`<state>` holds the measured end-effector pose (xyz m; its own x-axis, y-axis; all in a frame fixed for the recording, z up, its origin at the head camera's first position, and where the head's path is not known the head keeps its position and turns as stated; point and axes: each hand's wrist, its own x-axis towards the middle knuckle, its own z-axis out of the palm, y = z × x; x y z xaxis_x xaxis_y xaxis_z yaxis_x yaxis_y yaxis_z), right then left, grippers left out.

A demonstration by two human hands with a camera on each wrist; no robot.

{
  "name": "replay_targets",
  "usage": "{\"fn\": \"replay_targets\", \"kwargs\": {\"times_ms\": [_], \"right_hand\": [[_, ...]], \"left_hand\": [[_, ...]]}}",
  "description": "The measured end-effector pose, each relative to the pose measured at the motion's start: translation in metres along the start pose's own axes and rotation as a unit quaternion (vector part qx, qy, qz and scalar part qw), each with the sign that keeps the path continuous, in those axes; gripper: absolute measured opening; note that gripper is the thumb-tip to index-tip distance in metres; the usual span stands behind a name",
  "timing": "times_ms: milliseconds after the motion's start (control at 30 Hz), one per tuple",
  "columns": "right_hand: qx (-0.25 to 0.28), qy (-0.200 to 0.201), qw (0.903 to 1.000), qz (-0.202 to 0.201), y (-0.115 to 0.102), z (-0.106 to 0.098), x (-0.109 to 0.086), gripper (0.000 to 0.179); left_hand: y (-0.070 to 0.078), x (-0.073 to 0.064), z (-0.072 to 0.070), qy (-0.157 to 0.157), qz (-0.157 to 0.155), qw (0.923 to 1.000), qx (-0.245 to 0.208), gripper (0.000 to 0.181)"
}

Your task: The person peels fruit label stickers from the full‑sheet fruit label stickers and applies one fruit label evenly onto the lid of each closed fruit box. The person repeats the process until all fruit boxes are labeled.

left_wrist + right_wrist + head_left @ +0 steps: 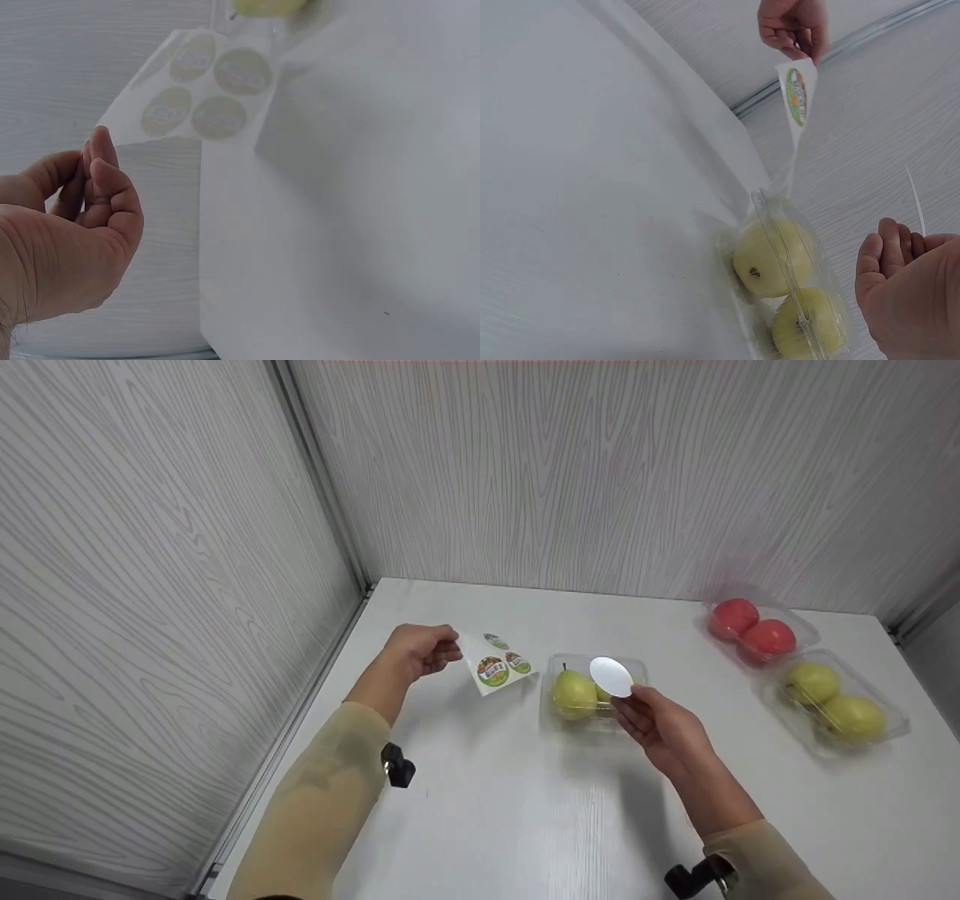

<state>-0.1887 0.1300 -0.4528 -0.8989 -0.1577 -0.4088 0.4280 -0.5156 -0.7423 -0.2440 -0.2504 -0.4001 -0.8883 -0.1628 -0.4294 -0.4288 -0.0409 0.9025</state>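
Note:
My left hand [424, 651] pinches one corner of a white sticker sheet [471, 660] bearing several round fruit labels. From behind, in the left wrist view, the labels show through the sheet [196, 86] as pale discs. Between thumb and fingers my right hand [664, 729] pinches a round sticker [610, 677], its plain white side toward the head camera. In the right wrist view that sticker [916, 201] is edge-on. Below it sits a clear plastic box [551, 690] with two yellow-green pears [574, 695], one partly hidden behind the sticker and hand.
At the right, a second clear box [892, 718] holds two yellow-green pears [853, 718]. Behind it, another clear box [804, 628] contains two red fruits [766, 640]. Wood-grain panels [570, 480] close off the white table [480, 810] at the back and sides.

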Motion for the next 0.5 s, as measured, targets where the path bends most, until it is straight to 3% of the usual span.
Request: {"fn": "replay_targets", "kwargs": {"times_ms": [200, 500], "right_hand": [[0.006, 0.003, 1.0000, 0.002, -0.001, -0.003, 0.000, 0.014], [0.007, 0.008, 0.9999, 0.001, -0.001, -0.005, -0.002, 0.010]], "left_hand": [[-0.019, 0.001, -0.027, 0.030, -0.026, 0.9992, -0.001, 0.017], [-0.042, 0.007, -0.047, 0.050, -0.059, 0.9970, 0.004, 0.024]]}}
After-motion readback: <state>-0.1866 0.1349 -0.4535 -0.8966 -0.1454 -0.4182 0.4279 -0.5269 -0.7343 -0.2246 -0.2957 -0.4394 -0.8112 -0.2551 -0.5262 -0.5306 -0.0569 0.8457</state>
